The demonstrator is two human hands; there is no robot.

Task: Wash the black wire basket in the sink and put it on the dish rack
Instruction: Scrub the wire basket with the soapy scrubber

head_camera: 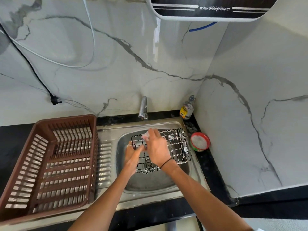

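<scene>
The black wire basket [176, 147] lies tilted over the steel sink [150, 182], flecked with white soap foam. My left hand [132, 155] grips its left edge from below. My right hand [155, 145] reaches across the basket's top left part, fingers closed on a small pale scrub pad [145, 136] pressed against the wires. The brown plastic dish rack [48, 164] stands on the sink's drainboard to the left, with nothing in it.
A chrome tap [143, 108] rises behind the sink, with no visible water stream. A dish-soap bottle [187, 108] stands in the back right corner. A round red tub of soap [200, 141] sits on the black counter to the right. A black plug [54, 99] hangs at the wall.
</scene>
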